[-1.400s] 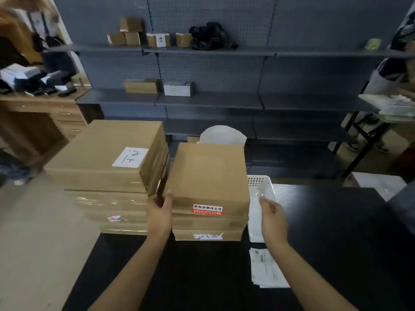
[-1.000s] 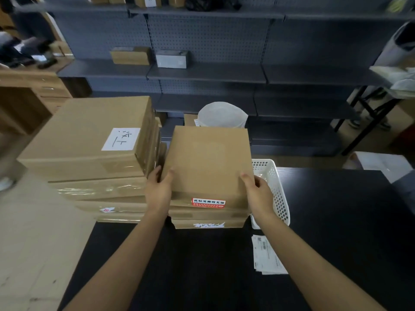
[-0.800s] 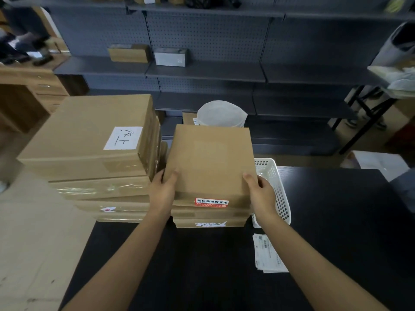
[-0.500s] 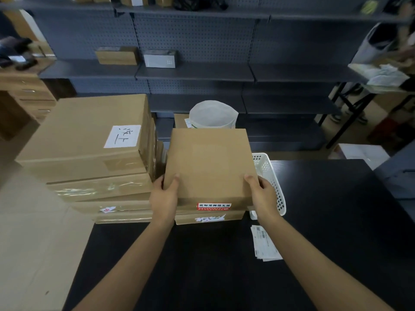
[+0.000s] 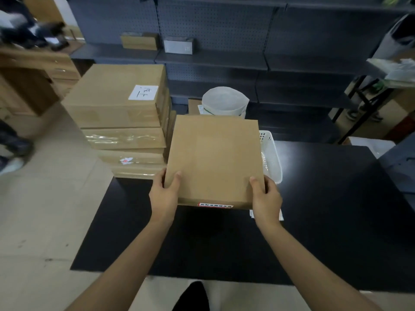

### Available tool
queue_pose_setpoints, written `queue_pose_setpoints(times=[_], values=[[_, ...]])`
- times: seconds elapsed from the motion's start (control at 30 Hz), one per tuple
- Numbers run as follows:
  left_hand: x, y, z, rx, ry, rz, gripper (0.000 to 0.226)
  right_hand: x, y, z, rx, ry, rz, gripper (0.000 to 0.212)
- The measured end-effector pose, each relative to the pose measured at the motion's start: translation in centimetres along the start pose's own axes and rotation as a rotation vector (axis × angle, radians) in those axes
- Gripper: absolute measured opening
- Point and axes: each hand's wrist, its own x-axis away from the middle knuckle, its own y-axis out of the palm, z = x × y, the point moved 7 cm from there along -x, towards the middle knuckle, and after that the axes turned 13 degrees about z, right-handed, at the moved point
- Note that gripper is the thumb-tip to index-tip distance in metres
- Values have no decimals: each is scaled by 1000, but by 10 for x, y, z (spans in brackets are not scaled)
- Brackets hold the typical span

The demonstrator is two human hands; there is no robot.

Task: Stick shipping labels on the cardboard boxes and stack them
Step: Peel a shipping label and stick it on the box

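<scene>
Our held box (image 5: 214,158) hides whatever lies beneath it and most of the white basket (image 5: 270,153). Our right hand (image 5: 266,198) covers most of the label sheets (image 5: 280,215). The red sticker (image 5: 215,205) is too small to read.

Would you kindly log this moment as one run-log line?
left hand: grips box | right hand: grips box | cardboard box: unlabelled top, above table

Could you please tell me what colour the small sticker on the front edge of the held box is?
Red with a white strip of text, in the head view.
</scene>
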Motion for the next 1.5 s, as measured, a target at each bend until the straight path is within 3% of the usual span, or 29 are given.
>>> queue_pose_setpoints(times=[0.33, 0.73, 1.17, 1.33, 1.5], values=[[76, -61, -81, -127, -28, 48, 42, 69, -43, 87, 137, 6, -27, 42], [66, -51, -154, -264, -193, -70, 49, 67, -23, 154, 315, 160, -111, 43], [54, -45, -164, -324, -208, -185, 53, 62, -15, 169, 393, 247, -205, 48], [47, -43, -149, -395, -82, -226, 55, 62, -14, 162, 437, 262, -250, 50], [38, -19, -108, -664, 275, -296, 58, 55, -14, 151, 465, 189, -270, 50]])
